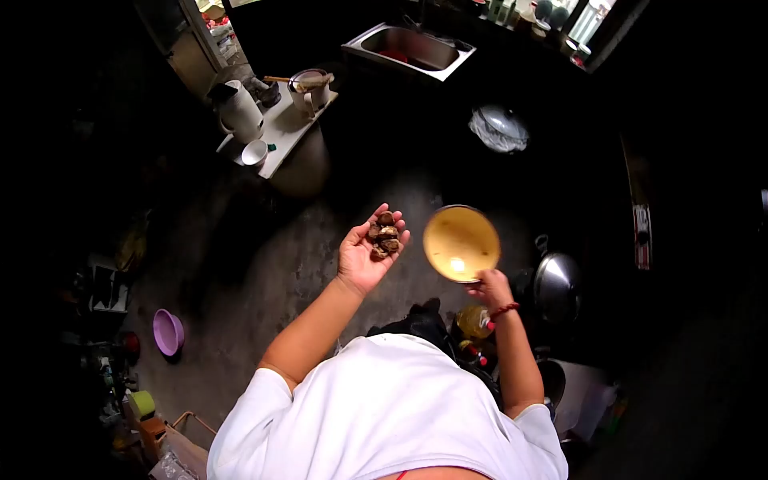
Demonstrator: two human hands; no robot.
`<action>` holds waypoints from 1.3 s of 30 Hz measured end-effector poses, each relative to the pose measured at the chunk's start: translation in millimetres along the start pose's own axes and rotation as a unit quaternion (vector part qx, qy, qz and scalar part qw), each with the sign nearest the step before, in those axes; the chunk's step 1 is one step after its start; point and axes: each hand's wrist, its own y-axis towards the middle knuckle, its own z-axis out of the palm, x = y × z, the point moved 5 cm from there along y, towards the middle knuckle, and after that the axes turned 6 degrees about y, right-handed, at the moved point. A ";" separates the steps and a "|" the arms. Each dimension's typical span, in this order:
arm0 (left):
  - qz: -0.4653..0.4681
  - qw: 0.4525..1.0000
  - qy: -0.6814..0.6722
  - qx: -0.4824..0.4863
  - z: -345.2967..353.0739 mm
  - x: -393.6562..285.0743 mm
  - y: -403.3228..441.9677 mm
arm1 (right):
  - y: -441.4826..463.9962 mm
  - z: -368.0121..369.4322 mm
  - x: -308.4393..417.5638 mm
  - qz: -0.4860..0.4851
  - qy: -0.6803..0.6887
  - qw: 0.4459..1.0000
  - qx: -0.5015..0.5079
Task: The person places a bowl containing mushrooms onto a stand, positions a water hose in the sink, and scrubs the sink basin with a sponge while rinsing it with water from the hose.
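Several brown mushrooms [385,233], dried-looking, lie heaped on the palm and fingers of my left hand [365,260], which is turned up and slightly cupped under them. To the right, my right hand [491,288] grips the near rim of a yellow bowl [462,242]. The bowl is tilted so its inside faces me; a few small dark specks show on its lower inner wall. A gap separates the bowl from the mushrooms. The right thumb and fingers are partly hidden at the rim.
A white table [286,128] at the upper left bears a kettle [242,110], a mug [254,152] and a pot [310,94]. A sink [459,62] is at the back. On the right are a lidded pan [558,284] and an oil bottle [474,322]; a purple basin [168,333] is at left.
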 end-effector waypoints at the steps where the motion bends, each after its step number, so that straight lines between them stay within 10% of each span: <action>1: -0.001 1.000 -0.016 0.003 1.1 12.0 6.7 | -22.6 34.2 22.9 -0.017 -0.044 0.998 -0.037; 3: 0.001 0.998 0.008 -0.066 -15.8 4.9 -12.9 | -31.9 86.6 -12.3 0.094 -0.049 0.994 0.003; 10: 0.164 0.962 0.220 -0.002 47.1 -73.7 151.4 | 105.0 154.4 147.4 0.043 -0.114 0.984 0.130; 20: 0.293 0.939 0.163 -0.082 50.0 -167.8 209.0 | 233.2 186.9 273.4 0.055 -0.157 0.974 0.155; 39: 0.260 0.881 0.376 -0.120 52.3 -419.8 431.9 | 439.0 316.2 414.3 0.029 -0.103 0.987 0.123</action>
